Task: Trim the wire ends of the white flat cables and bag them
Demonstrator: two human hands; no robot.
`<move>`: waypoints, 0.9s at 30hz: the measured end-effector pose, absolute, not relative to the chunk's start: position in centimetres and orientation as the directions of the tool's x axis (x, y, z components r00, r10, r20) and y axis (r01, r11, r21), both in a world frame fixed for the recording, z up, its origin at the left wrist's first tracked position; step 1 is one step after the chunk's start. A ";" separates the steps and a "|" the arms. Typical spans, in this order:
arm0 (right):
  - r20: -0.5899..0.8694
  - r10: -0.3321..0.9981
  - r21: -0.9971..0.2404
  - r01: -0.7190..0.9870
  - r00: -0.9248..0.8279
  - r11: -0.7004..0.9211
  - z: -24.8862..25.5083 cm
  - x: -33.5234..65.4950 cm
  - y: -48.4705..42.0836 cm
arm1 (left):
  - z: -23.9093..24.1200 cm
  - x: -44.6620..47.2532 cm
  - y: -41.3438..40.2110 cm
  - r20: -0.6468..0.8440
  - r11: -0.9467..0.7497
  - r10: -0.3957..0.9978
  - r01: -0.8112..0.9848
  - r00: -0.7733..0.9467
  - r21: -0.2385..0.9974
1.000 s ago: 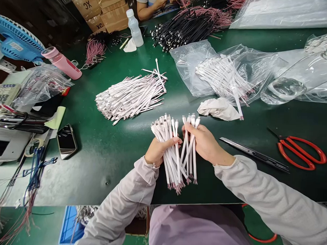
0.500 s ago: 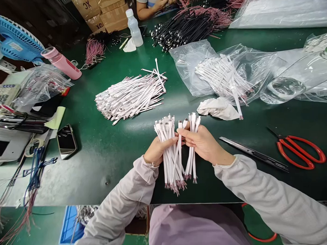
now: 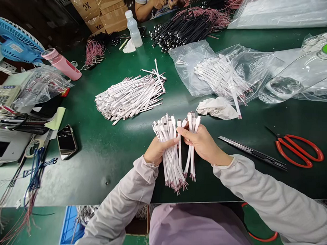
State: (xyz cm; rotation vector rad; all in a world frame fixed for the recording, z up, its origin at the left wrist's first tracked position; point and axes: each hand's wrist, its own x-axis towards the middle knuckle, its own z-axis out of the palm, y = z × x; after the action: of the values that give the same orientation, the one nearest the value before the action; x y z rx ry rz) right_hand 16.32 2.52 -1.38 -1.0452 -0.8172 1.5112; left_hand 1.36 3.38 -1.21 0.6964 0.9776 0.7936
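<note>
My left hand (image 3: 157, 150) is closed round a thick bundle of short white cables (image 3: 170, 162), plugs up and bare pink wire ends down. My right hand (image 3: 203, 142) pinches a smaller bunch of the same white cables (image 3: 191, 157) just to the right, thumb and forefinger touching one cable between the two bunches. Both bunches hang above the green table (image 3: 106, 149) near its front edge. A loose pile of white cables (image 3: 130, 96) lies beyond my left hand.
Clear bags with more white cables (image 3: 221, 74) and a crumpled white cloth (image 3: 216, 107) lie behind my right hand. A utility knife (image 3: 252, 153) and red scissors (image 3: 299, 150) lie at right. A phone (image 3: 66, 140), pink bottle (image 3: 62, 63) and blue fan (image 3: 17, 40) sit left. Another person (image 3: 151, 2) works beside black cables (image 3: 183, 28).
My right hand has drawn closer to the left bundle and the cables in it have gathered into a tighter bunch. Both hands stay in about the same place.
</note>
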 end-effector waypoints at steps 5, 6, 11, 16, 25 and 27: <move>-0.215 0.972 -0.897 -0.375 -0.097 -0.235 -1.5 16.3 2.5 | -1.5 1.5 3.3 -0.384 0.470 0.856 -0.208 0.346 0.858; -0.210 0.974 -0.901 -0.369 -0.082 -0.226 -1.5 16.3 2.5 | -1.5 1.5 3.3 -0.377 0.457 0.860 -0.189 0.344 0.869; -0.202 0.978 -0.909 -0.379 0.045 -0.170 -1.7 16.3 2.6 | -1.5 1.6 3.2 -0.323 0.378 0.874 -0.089 0.364 0.922; -0.276 0.961 -0.865 -0.439 0.009 -0.244 -1.8 16.5 3.0 | -1.6 1.6 3.2 -0.308 0.362 0.864 -0.067 0.398 0.930; -0.250 0.959 -0.885 -0.370 -0.137 -0.283 -1.6 16.4 2.6 | -1.6 1.6 3.2 -0.336 0.388 0.884 -0.109 0.325 0.915; -0.241 0.965 -0.895 -0.361 -0.104 -0.262 -1.8 16.2 2.4 | -1.6 1.7 3.3 -0.328 0.382 0.884 -0.110 0.333 0.918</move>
State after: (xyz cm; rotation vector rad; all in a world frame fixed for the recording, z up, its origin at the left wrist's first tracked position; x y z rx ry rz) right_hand 16.23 2.44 -1.78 -1.0687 -0.8252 1.5944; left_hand 1.66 3.28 -1.60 0.9506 1.0133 0.7960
